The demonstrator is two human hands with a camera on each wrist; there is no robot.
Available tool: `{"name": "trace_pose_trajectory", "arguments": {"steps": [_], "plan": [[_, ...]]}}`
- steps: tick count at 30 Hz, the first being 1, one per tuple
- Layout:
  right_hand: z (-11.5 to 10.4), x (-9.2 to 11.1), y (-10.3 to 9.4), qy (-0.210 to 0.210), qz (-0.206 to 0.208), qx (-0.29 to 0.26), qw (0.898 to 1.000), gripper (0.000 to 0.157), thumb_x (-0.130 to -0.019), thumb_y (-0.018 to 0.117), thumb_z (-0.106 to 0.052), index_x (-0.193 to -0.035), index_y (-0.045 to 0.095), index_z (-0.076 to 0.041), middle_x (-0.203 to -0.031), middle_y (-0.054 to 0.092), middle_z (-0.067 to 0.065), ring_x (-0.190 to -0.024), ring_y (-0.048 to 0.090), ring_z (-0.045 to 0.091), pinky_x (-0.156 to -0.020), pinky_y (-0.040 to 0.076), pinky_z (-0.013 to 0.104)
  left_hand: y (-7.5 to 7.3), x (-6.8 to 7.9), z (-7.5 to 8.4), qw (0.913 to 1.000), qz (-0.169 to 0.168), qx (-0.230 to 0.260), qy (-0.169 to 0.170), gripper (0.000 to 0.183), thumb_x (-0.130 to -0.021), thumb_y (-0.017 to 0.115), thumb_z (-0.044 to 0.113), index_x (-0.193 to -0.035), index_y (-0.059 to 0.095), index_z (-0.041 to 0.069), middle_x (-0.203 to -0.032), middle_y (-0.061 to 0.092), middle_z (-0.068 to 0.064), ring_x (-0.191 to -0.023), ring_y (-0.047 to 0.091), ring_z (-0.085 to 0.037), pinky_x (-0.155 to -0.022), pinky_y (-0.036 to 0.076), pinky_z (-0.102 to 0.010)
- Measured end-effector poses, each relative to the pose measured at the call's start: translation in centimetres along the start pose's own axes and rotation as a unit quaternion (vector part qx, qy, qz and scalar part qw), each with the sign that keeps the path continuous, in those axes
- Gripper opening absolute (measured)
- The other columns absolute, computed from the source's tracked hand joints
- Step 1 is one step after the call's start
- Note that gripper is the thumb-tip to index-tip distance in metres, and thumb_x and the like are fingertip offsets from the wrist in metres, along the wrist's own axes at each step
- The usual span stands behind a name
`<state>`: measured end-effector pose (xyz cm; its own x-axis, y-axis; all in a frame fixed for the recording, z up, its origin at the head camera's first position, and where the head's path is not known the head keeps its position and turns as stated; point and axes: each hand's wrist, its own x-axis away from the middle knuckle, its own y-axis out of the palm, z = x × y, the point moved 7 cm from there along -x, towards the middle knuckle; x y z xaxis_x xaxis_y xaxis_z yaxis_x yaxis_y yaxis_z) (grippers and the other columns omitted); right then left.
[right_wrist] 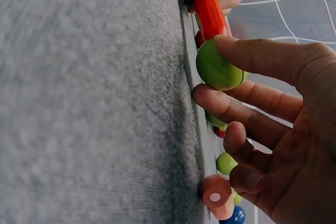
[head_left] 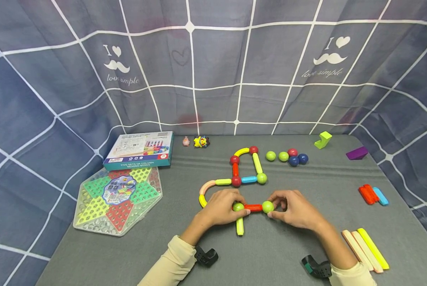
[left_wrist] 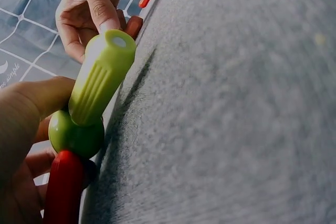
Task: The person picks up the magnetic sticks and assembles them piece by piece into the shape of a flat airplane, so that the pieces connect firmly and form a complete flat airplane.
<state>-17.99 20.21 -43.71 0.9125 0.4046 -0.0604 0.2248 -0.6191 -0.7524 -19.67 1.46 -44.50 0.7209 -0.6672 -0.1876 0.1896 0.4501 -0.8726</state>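
Note:
My left hand (head_left: 222, 206) holds a green ball (head_left: 238, 207) at a joint of a chain of toy rods, its thumb reaching a red rod (head_left: 253, 207). A yellow-green rod (left_wrist: 102, 77) sticks out from that ball towards me. Another red rod (left_wrist: 64, 187) joins the ball under the palm. Between thumb and fingers, my right hand (head_left: 295, 208) pinches a second green ball (right_wrist: 219, 65) at the red rod's right end. An orange-brown rod (right_wrist: 216, 195) shows by the right hand's lower fingers; whether they hold it I cannot tell.
Further back, rods and balls form a closed loop (head_left: 236, 170). Loose balls (head_left: 283, 156) lie right of it. A box (head_left: 138, 149) and a star-patterned game board (head_left: 118, 202) occupy the left. Short rods (head_left: 368, 194) and flat sticks (head_left: 363, 251) lie right, below a purple block (head_left: 357, 153).

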Motion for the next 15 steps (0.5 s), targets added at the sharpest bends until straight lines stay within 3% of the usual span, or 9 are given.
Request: {"name": "trace_pose_trajectory", "arguments": {"steps": [8, 12, 15], "plan": [[0.3, 0.1, 0.2, 0.007, 0.012, 0.018, 1.000, 0.028, -0.071, 0.084, -0.026, -0.094, 0.068, -0.022, -0.076, 0.061, -0.011, -0.064, 0.050, 0.010, -0.056, 0.039, 0.024, -0.7, 0.4, -0.7, 0.9984, -0.037, 0.043, -0.003, 0.027, -0.081, 0.071, 0.046, -0.098, 0.072, 0.026, -0.093, 0.061, 0.020, -0.084, 0.054, 0.002, -0.072, 0.042, -0.019], [0.7, 0.3, -0.2, -0.002, 0.026, -0.007, 1.000, 0.027, -0.074, 0.082, -0.026, -0.097, 0.069, -0.019, -0.078, 0.060, -0.010, -0.063, 0.049, 0.011, -0.055, 0.039, 0.024, -1.3, 0.6, -1.1, 0.9975, -0.047, 0.052, -0.007, 0.025, -0.079, 0.074, 0.045, -0.095, 0.071, 0.026, -0.086, 0.062, 0.020, -0.079, 0.057, 0.001, -0.069, 0.041, -0.018], [1.5, 0.7, -1.6, -0.001, 0.060, -0.036, 0.998, 0.027, -0.077, 0.080, -0.025, -0.099, 0.069, -0.014, -0.077, 0.060, -0.009, -0.061, 0.051, 0.010, -0.052, 0.041, 0.024, -1.5, 0.6, -1.2, 0.9978, -0.045, 0.049, -0.001, 0.023, -0.078, 0.075, 0.045, -0.092, 0.071, 0.027, -0.082, 0.062, 0.020, -0.075, 0.057, 0.001, -0.068, 0.040, -0.018]]}}
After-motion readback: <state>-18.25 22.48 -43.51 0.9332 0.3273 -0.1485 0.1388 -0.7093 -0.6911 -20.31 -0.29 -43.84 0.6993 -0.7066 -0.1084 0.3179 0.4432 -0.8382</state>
